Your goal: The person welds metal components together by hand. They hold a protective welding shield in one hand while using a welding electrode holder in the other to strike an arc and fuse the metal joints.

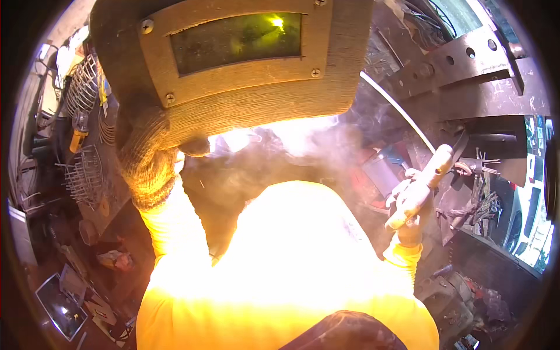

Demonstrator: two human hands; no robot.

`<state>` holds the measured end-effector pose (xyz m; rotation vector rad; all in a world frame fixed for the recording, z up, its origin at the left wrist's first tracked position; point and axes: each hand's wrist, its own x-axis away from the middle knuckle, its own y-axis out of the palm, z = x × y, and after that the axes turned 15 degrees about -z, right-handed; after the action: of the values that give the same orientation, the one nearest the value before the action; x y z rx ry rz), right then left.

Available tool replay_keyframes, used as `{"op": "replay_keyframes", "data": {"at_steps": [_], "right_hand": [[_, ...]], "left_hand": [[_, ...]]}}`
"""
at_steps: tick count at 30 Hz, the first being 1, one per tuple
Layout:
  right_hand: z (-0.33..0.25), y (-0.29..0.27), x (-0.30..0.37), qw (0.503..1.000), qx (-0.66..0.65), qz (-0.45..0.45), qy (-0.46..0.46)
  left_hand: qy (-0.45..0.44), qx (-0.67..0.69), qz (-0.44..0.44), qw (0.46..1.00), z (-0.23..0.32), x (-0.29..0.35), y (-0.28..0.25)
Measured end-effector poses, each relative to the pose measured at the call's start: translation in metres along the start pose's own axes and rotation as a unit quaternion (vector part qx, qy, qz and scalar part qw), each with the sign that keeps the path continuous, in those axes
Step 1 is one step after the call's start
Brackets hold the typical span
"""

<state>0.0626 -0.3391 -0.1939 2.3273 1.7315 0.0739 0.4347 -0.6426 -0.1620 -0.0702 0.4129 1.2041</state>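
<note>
A brown welding hand shield (268,99) fills the top of the view. A green arc spot shows in its dark window (233,46). My left hand (146,154), in a dark, worn glove, is closed at the shield's lower left corner. At the right, my gloved right hand (411,201) wraps around an electrode holder (437,166). From the holder a pale welding rod (399,108) runs up and left, its far end hidden behind the shield. Bright glare and smoke (297,137) show below the shield, so the weld spot cannot be seen. Yellow sleeves cover both arms.
A metal beam with round holes (449,64) spans the upper right. Wire coils (81,87) and a yellow-bodied tool (77,137) lie at the left. Scrap metal (478,207) is piled at the right. A framed pane (61,309) stands at the lower left.
</note>
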Motion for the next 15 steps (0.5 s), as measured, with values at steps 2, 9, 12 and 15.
{"op": "replay_keyframes", "data": {"at_steps": [2,9,12,15], "right_hand": [[-0.005,0.011,-0.014,0.956,0.272,0.025,-0.108],[-0.008,-0.002,0.007,0.989,0.145,0.022,0.007],[-0.006,0.009,-0.004,0.988,0.153,-0.005,-0.03],[-0.009,0.021,0.0,0.986,0.119,0.11,0.043]], "left_hand": [[-0.022,0.099,-0.003,0.995,0.006,-0.01,0.008],[-0.001,0.235,0.05,0.971,0.026,-0.02,-0.009],[0.014,0.198,0.165,0.966,0.037,-0.022,-0.013],[0.004,0.221,0.105,0.97,0.04,-0.025,-0.037]]}}
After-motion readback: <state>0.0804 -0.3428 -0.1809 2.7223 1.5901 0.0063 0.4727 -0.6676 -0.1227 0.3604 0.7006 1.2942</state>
